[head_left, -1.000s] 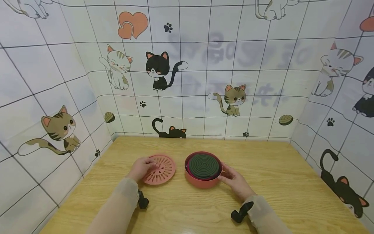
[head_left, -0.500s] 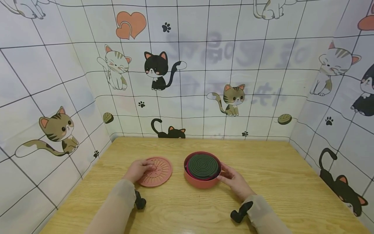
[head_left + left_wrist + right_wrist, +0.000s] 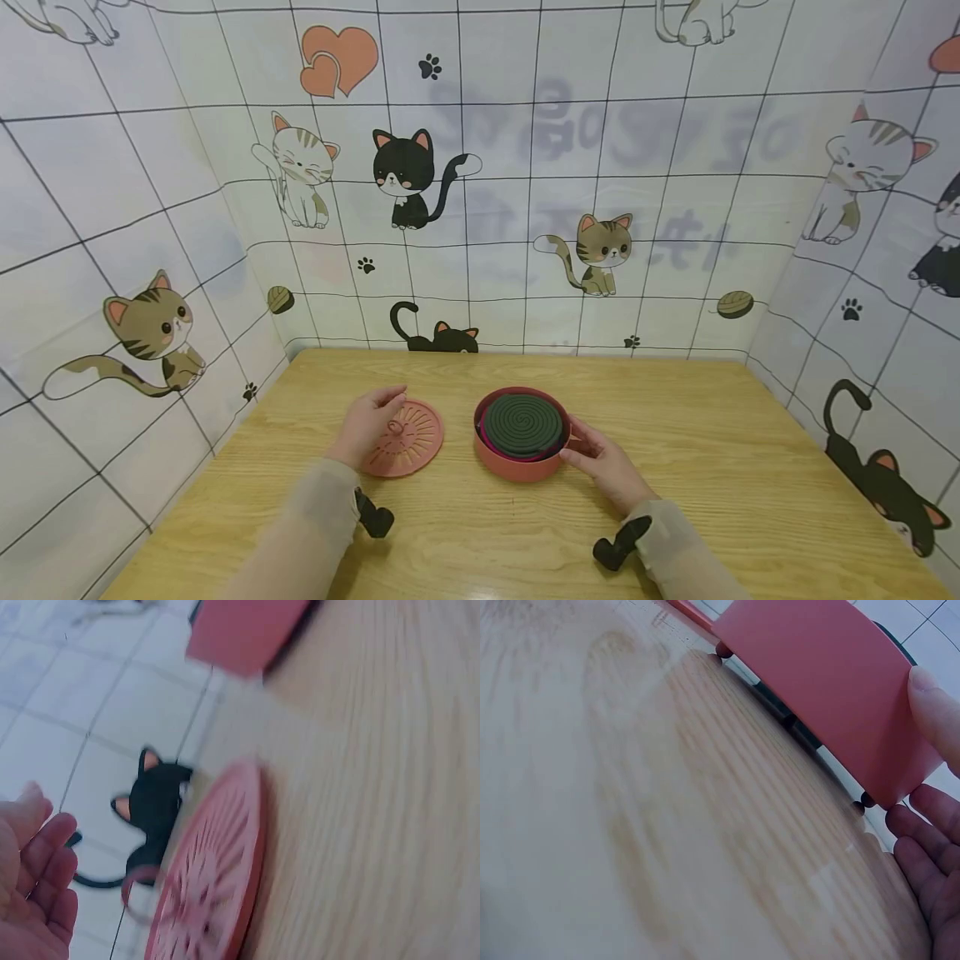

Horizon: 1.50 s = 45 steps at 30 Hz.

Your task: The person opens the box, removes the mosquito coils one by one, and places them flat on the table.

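A coral-red round tin point(image 3: 517, 469) stands on the table, holding a dark green mosquito coil point(image 3: 522, 425) stack with a magenta edge beneath it. My right hand point(image 3: 606, 468) grips the tin's right side; in the right wrist view the thumb lies on the wall point(image 3: 817, 682) and fingertips touch near the bottom edge. To the left lies a slotted coral lid point(image 3: 411, 442), flat on the table. My left hand point(image 3: 366, 427) hovers just above it, fingers loosely bent and holding nothing. In the left wrist view the lid's ring handle point(image 3: 139, 896) stands apart from those fingers.
The wooden table point(image 3: 675, 433) reaches back to a wall sheet point(image 3: 502, 208) printed with cats and grid lines, with more printed sheet at both sides. Small round feet point(image 3: 868, 799) show under the tin. A black wrist mount point(image 3: 621, 543) sits at each sleeve.
The left hand carried the lid slightly left, set it down, then let go and lifted off the ring. The right hand and the tin have stayed in place.
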{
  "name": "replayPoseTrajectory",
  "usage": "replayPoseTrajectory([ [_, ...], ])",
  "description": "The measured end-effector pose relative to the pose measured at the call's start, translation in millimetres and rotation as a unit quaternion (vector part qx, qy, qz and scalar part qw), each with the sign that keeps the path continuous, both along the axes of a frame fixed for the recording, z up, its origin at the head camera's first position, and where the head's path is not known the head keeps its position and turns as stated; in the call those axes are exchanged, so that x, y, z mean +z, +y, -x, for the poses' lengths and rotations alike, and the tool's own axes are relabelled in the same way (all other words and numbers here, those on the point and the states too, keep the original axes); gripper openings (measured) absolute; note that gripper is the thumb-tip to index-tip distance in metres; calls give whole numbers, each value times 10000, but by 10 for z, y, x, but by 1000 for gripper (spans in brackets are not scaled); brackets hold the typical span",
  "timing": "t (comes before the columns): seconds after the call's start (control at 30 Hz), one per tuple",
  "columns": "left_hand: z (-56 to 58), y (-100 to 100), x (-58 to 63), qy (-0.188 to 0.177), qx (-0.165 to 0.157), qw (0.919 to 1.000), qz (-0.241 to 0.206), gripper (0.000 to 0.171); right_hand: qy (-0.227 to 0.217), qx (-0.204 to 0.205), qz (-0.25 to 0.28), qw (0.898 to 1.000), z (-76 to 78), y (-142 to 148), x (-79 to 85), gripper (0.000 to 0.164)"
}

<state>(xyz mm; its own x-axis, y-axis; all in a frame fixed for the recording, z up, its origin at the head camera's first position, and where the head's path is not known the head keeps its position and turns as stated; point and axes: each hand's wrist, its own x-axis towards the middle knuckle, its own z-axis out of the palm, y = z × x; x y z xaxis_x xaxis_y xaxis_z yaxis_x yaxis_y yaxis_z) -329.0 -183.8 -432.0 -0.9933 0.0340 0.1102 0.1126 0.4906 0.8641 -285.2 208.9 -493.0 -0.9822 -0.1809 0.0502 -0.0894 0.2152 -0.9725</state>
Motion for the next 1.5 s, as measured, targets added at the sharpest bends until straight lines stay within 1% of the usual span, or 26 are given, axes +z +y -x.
replayPoseTrajectory([
  [0.1,-83,230,-16,-69,59,9976,-692,41,-51,1,41,10000,-5,5,1,74],
  [0.23,-163,553,-140,-61,225,9905,-1358,40,-58,-7,29,10000,-7,8,-2,73],
  [0.3,-200,695,-207,-56,294,9870,-1580,40,-72,-1,29,10000,-5,10,-4,73],
  [0.37,-226,805,-282,-98,231,9844,-1743,43,-69,-1,18,10000,-5,13,-6,73],
  [0.43,-252,889,-349,-295,65,9810,-1914,48,-63,-4,7,10000,-5,17,-8,74],
  [0.47,-261,921,-383,-386,-69,9804,-1929,50,-59,-17,-1,10000,-7,17,-7,74],
  [0.57,-278,985,-462,-643,-623,9777,-1901,60,-46,-68,-29,10000,-11,14,-6,73],
  [0.67,-288,1003,-503,-731,-1210,9773,-1575,73,-36,-89,-50,9999,-9,6,-9,74],
  [0.73,-291,1003,-509,-782,-1480,9762,-1381,81,-44,-95,-53,9999,-7,3,-13,75],
  [0.8,-288,1001,-508,-831,-1665,9742,-1275,85,-44,-63,-16,10000,-4,0,-15,76],
  [0.9,-274,1002,-510,-847,-1749,9737,-1188,87,-53,-12,66,10000,-4,0,-10,75],
  [1.07,-251,1007,-540,-781,-1746,9722,-1353,88,-19,56,104,9999,1,1,-3,73],
  [1.27,-250,1010,-562,-653,-1572,9725,-1587,88,51,164,-5,9999,5,-2,8,71],
  [1.37,-267,1007,-547,-581,-1511,9735,-1613,87,78,222,-17,9997,1,-6,16,69],
  [1.5,-280,995,-542,-475,-1517,9748,-1565,87,166,262,-86,9995,6,-17,19,67],
])
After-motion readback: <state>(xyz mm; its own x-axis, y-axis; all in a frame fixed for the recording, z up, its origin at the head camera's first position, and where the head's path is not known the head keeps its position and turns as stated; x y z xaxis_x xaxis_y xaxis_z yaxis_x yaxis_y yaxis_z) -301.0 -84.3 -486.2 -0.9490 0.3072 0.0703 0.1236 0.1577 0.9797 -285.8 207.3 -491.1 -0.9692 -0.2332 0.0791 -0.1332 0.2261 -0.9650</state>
